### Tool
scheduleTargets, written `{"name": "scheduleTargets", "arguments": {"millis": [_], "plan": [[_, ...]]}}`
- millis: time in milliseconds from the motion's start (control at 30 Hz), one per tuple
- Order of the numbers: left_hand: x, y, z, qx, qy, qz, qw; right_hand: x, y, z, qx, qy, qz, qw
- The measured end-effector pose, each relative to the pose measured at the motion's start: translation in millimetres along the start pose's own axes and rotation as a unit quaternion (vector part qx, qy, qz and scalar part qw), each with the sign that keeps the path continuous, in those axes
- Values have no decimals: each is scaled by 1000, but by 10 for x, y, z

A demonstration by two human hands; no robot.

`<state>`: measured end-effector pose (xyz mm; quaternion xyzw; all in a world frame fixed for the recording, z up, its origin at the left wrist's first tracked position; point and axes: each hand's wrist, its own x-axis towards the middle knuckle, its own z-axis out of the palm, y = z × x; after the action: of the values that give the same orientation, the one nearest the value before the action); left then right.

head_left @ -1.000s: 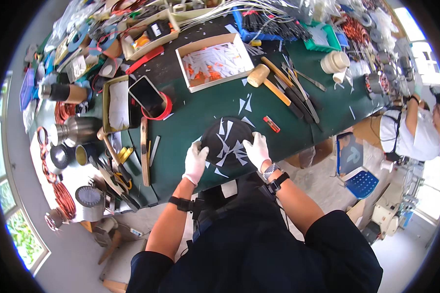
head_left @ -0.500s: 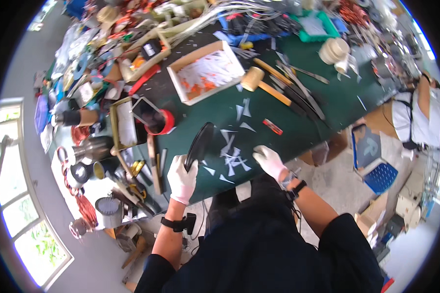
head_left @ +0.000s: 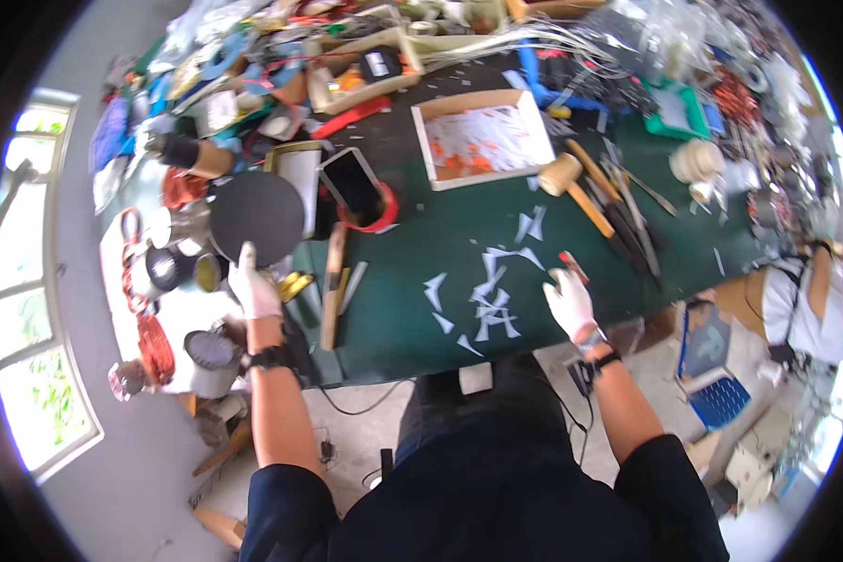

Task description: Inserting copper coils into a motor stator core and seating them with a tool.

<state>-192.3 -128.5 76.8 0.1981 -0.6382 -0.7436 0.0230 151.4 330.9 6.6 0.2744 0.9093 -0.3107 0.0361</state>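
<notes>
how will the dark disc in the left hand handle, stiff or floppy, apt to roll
The dark disc is probably stiff: the left hand holds it by its edge and no sag shows. That one-handed hold suggests it is fairly light. Its round outline could let it roll if stood upright.

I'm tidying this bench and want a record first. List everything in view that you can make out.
round disc: 1, dark grey, at the left hand
paper pieces: several, white, between the hands
small tool: 1, red, by the right fingertips
mallet: 1, pale head, right of the open box
open box: 1, pale, mid-table, holding white and orange strips
phone: 1, black screen, against a red round object
wooden bar: 1, brown, left of centre
tray: 1, green, far right
heaped supplies: uncountable, mixed, far edge
table: 1, green top, centre
chair: 1, blue, right floor
co-worker: 1, white top, right
left hand: 1, white-gloved, left
right hand: 1, white-gloved, right
</notes>
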Motion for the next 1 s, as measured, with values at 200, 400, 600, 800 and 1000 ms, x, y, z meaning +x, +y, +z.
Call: {"name": "scheduleTargets", "arguments": {"millis": [200,400,600,800,1000], "plan": [[458,-420,-227,38,-30,-1,999,332,55,-119,-117,39,34,992],[-720,-541,35,409,-120,183,886,713,-395,-92,-152,44,-70,985],[-1389,-1215,884,505,-294,323,744,1465,-747,301,-234,64,-60,968],[-1391,-1598,1026,529,-305,372,699,646,-1000,520,-224,-32,-145,963],[-1867,-1654,1076,411,-488,333,694,202,-586,324,-82,-3,-134,988]]}}
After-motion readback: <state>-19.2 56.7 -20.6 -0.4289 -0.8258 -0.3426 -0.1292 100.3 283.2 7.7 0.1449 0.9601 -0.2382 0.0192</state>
